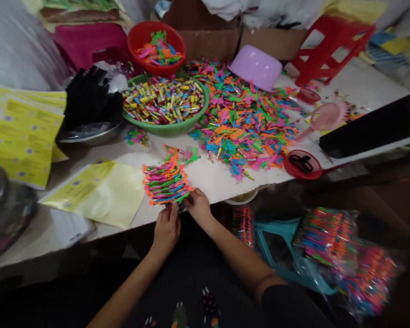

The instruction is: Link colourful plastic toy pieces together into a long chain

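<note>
Near the table's front edge lies a tight row of small colourful plastic toys (166,182), orange, green, pink and blue, side by side. A dark strip with pale marks (179,207) shows at its near end. My left hand (167,226) is closed there, thumb and fingers pinched at the near edge of the row. At the right corner of that same edge, my right hand (198,207) has its fingers curled in and touching the last toys. The fingertips are partly hidden. Just beyond the row, a few loose pieces (189,156) lie on the table.
A large heap of loose plastic pieces (246,118) spreads behind. Around it stand a green basin (171,130) of small tubes, a red bowl (136,43) and a purple basin (256,66). Yellow printed sheets (99,191) lie left. Bagged toys (328,237) sit below right by a teal stool (276,228).
</note>
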